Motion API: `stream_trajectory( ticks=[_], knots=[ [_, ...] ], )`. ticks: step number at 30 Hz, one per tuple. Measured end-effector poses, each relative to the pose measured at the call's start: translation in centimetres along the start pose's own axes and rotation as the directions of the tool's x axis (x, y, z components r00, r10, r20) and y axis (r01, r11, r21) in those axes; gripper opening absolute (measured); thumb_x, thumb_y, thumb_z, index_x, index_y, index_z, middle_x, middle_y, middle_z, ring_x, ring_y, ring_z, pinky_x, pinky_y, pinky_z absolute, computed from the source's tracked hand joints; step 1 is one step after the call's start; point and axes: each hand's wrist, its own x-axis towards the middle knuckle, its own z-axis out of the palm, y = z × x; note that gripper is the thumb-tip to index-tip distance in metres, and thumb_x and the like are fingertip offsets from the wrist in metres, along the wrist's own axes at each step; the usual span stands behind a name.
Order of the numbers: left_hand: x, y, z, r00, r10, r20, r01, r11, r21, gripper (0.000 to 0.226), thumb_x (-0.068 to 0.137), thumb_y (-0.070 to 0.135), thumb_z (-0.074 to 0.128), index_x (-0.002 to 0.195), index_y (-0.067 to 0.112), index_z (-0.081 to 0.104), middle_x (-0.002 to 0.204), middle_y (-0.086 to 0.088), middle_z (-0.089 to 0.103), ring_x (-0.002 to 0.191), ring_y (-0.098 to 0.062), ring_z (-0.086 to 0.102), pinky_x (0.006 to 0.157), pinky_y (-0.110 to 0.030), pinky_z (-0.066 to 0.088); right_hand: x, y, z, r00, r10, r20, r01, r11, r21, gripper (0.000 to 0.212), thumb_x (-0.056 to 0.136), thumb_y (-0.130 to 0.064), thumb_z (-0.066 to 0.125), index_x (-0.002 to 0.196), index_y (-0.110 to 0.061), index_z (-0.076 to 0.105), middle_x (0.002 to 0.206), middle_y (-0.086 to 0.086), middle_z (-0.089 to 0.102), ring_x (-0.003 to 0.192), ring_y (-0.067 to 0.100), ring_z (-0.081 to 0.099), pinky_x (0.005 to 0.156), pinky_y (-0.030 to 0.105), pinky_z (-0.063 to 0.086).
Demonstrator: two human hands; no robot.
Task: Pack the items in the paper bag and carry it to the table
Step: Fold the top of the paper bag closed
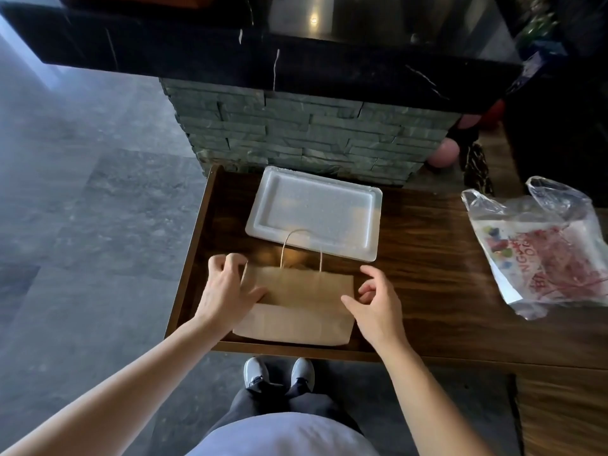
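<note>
Head view: a folded paper bag (296, 307) lies flat at the near edge of the wooden bench (427, 258), handle toward a white foam tray (314, 213). The left hand (227, 291) presses its left side, grip apart; the right hand (375, 306) hovers, fingers loosely apart. A plastic bag (539, 251) bears red lettering too blurred to read.

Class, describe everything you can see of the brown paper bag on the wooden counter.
The paper bag is plain brown paper, folded flat and lying on the dark wooden counter. Its bottom flap is folded over the front. One twisted paper handle loops up over the edge of the white foam tray. The left hand rests on its left side; the right hand hovers at its right edge.
</note>
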Motion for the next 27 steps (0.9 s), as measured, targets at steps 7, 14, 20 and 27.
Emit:
stream_trajectory(
  ticks=[7,14,20,27],
  knots=[
    [-1.5,0.5,0.2,0.665,0.694,0.274,-0.746,0.606,0.276,0.046,0.079,0.05,0.071,0.116,0.025,0.066,0.115,0.004,0.064,0.103,-0.019,0.057,0.088,-0.034,0.046,-2.3,-3.8,3.0,0.777,-0.57,0.266,0.628,0.68,-0.378,0.033,0.073,-0.026,0.08,0.106,-0.018,0.075,0.102,-0.002,0.069,0.096,0.023,0.055,0.081,0.039,0.049],
    [-1.2,-0.8,0.0,0.764,0.634,0.122,-0.637,0.71,0.301,0.017,0.073,0.027,0.083,0.09,0.027,0.078,0.087,0.007,0.068,0.079,-0.02,0.06,0.06,-0.033,0.052,-2.0,-4.1,5.6,0.848,-0.445,0.288,0.53,0.698,-0.481,0.016,0.082,-0.023,0.07,0.098,-0.025,0.073,0.099,-0.005,0.063,0.092,0.02,0.055,0.075,0.034,0.051],
    [-1.6,-4.9,-1.5,0.903,0.428,-0.032,-0.421,0.898,0.128,0.013,0.08,0.029,0.078,0.093,0.031,0.078,0.087,0.013,0.066,0.074,-0.009,0.062,0.059,-0.028,0.053,-1.1,0.7,1.5,0.879,-0.456,0.139,0.473,0.795,-0.38,0.026,0.067,-0.012,0.087,0.092,-0.017,0.081,0.085,-0.003,0.068,0.079,0.019,0.056,0.067,0.037,0.055],
    [-0.9,-5.0,0.7,0.95,0.214,0.227,-0.164,0.962,-0.218,0.053,0.073,0.027,0.084,0.113,0.056,0.063,0.129,0.005,0.047,0.097,-0.009,0.056,0.08,-0.022,0.054,-2.1,2.7,2.6,0.97,0.074,0.232,-0.128,0.965,0.228,0.049,0.074,-0.009,0.083,0.104,-0.046,0.072,0.133,-0.007,0.045,0.12,0.007,0.04,0.101,0.025,0.04]
  ],
)
